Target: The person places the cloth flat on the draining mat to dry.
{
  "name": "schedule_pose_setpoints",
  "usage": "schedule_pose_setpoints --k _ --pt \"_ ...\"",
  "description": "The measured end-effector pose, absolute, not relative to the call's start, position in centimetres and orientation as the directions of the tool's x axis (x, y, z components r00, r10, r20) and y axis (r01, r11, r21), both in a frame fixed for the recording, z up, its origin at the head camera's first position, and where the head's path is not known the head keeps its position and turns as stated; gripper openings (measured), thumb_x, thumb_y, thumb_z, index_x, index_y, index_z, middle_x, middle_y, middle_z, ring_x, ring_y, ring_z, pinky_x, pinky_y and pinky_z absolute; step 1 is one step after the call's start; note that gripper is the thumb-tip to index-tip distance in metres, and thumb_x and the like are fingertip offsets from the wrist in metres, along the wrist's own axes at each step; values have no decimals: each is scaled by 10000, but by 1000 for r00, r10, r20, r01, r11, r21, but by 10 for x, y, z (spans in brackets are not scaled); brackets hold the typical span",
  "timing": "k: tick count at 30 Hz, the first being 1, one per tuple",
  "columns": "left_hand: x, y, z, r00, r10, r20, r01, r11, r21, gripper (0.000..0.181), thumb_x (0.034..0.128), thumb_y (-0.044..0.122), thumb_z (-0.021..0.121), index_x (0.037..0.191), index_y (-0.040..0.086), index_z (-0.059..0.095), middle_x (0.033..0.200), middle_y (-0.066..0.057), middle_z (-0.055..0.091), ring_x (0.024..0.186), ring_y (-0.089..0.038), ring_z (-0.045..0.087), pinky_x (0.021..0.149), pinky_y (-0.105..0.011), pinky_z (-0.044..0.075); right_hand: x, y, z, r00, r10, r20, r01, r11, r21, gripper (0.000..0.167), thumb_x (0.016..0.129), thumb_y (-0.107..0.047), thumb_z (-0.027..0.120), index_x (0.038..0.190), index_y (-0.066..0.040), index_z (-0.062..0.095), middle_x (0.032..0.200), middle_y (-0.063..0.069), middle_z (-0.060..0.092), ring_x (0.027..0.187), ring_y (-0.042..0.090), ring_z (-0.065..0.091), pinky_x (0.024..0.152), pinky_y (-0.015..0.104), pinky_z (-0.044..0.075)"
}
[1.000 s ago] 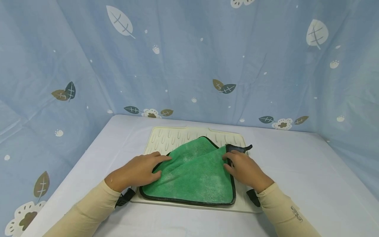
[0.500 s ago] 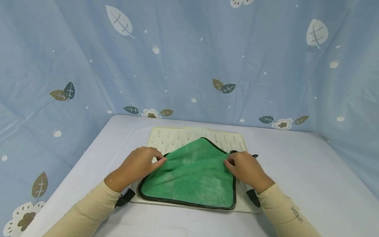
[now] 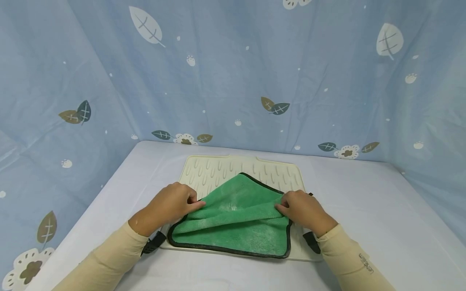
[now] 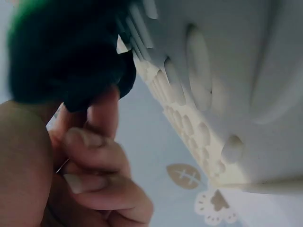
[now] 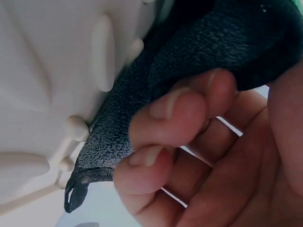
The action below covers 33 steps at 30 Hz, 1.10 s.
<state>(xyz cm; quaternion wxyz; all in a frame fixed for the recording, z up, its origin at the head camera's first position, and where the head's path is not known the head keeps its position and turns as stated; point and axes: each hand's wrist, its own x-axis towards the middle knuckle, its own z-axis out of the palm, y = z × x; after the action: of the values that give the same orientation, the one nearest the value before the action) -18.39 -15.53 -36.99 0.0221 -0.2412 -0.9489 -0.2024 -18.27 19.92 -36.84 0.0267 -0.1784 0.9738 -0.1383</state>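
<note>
I have the green cloth (image 3: 233, 218) held at both sides. It lies over the middle and front of the cream mat (image 3: 204, 173), which sits on the white bench (image 3: 367, 210). My left grip (image 3: 172, 208) pinches the cloth by the mat's left side. My right grip (image 3: 303, 208) pinches it by the mat's right side.

A second ago my left fingers were spread apart at the cloth's edge; now they hold it. The far corner has come a bit closer to the mat's front, and a fat wrinkle (image 3: 233, 217) has puffed up across the middle of the mat. I think that means the far part is coming along with my pull and bunching up. The black front edge (image 3: 225, 249) lies along the mat's front. A little loop (image 5: 75, 196) pokes out by the mat's right side. My left close view is dark, so I can't be sure how many fingers are under the cloth.
</note>
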Motion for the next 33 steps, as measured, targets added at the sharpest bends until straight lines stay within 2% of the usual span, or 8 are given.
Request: schedule_pose_setpoints --k 3,7,11,15,19,23,29,33 --pt "-183 -156 -372 -879 468 92 466 800 378 437 892 302 757 534 222 519 511 160 370 480 -6 322 477 -196 276 -183 201 -370 -941 -339 -5 -324 905 -276 432 933 -251 708 596 -191 445 543 -93 359 486 69 363 482 253 313" --pt "-183 -157 -373 -874 486 21 459 809 367 325 878 285 774 639 231 560 561 155 440 508 -13 383 487 -212 319 -183 203 -370 -954 -299 -22 -281 919 -278 285 911 -295 736 817 -142 515 589 -44 431 504 109 423 482 287 335" --pt "-184 -157 -375 -865 502 -18 464 812 354 174 857 261 797 860 211 631 675 125 534 594 -25 464 546 -246 395 -184 204 -370 -959 -281 -18 -265 921 -284 354 882 -323 768 1023 -111 522 659 4 520 534 133 467 477 310 366" --pt "-184 -156 -376 -858 513 -21 478 813 332 322 851 259 804 1124 200 642 876 88 621 687 -33 533 614 -275 459 -186 203 -370 -955 -295 8 -286 918 -275 471 870 -325 780 1209 -96 547 967 108 687 684 183 604 531 362 463" --pt "-183 -156 -376 -840 542 -19 511 803 308 561 862 261 795 1369 214 558 1054 19 648 781 -81 633 651 -314 515 -187 203 -371 -952 -306 5 -296 916 -270 578 877 -313 773 1352 -73 545 1196 187 686 965 318 692 691 472 555" --pt "-182 -156 -376 -822 569 -34 534 790 303 622 883 255 774 1447 219 515 1083 -1 633 804 -88 644 651 -310 519 -188 202 -372 -950 -312 -13 -296 914 -278 494 882 -291 768 1282 -46 612 1157 150 712 1023 317 685 792 489 553" --pt "-181 -158 -375 -788 615 -24 579 754 310 448 902 218 747 1339 243 646 1035 15 617 676 -19 504 607 -259 464 -187 202 -371 -949 -314 -27 -294 913 -281 296 886 -275 764 1082 -73 673 970 76 731 702 134 581 638 353 488" --pt "-179 -159 -375 -779 627 -24 589 744 316 405 916 200 730 1312 252 667 1067 -2 616 693 -15 506 625 -262 470 -186 202 -371 -948 -317 -18 -301 914 -273 201 934 -260 703 1030 -87 671 895 40 716 624 114 510 594 319 440"
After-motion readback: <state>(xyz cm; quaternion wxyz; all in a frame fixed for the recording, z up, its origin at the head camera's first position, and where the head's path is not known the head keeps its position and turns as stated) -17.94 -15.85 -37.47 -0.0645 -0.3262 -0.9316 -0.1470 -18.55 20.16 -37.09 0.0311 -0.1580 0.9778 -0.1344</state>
